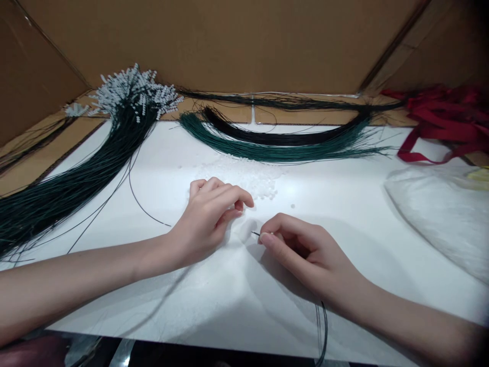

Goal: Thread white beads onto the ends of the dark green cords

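Observation:
My right hand (301,250) pinches a thin dark wire (255,233) between thumb and index finger, its short tip poking out to the left. Below the wrist, dark green wire strands (324,331) curve down over the table's front edge. My left hand (216,209) is curled, thumb close to the fingers, just left of that tip; whatever lies in its fingertips is too small to make out. Right behind it, small white beads (252,176) lie in a loose pile, partly hidden by the hand. The two hands are apart.
A thick bundle of green wires (95,168) with white beaded tips (133,94) lies at left. Green wires (267,152) and black wires (282,136) curve behind the beads. Red ribbon (443,122) and a clear plastic bag (443,204) lie right. Cardboard walls (229,46) enclose the back.

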The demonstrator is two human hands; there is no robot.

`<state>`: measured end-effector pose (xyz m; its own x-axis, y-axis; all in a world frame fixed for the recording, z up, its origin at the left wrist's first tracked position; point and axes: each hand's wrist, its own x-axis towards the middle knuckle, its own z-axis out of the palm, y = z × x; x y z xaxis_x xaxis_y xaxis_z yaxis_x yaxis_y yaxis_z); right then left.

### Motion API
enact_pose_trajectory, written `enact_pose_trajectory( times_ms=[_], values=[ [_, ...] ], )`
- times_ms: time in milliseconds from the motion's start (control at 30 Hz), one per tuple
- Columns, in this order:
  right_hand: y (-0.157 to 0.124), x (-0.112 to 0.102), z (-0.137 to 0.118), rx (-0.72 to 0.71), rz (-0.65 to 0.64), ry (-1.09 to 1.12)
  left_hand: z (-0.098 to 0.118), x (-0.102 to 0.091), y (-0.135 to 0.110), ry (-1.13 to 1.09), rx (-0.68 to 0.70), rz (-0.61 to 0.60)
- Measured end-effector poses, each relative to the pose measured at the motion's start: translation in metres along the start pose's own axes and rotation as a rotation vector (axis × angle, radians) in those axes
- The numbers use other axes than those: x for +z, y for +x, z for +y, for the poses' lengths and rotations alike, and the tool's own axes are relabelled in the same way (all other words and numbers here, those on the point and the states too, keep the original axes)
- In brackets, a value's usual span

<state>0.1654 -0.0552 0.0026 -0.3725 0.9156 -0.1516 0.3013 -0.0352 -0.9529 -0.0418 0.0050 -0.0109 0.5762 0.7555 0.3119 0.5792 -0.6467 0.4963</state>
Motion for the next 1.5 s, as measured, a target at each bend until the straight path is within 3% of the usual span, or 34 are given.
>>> enact_pose_trajectory(
  times_ms=[1500],
  values=[
    [0.0005, 0.0009, 0.0023, -0.017, 0.017, -0.009, 0.0032, 0.0007, -0.0021, 0.053, 0.083, -0.087]
  ],
)
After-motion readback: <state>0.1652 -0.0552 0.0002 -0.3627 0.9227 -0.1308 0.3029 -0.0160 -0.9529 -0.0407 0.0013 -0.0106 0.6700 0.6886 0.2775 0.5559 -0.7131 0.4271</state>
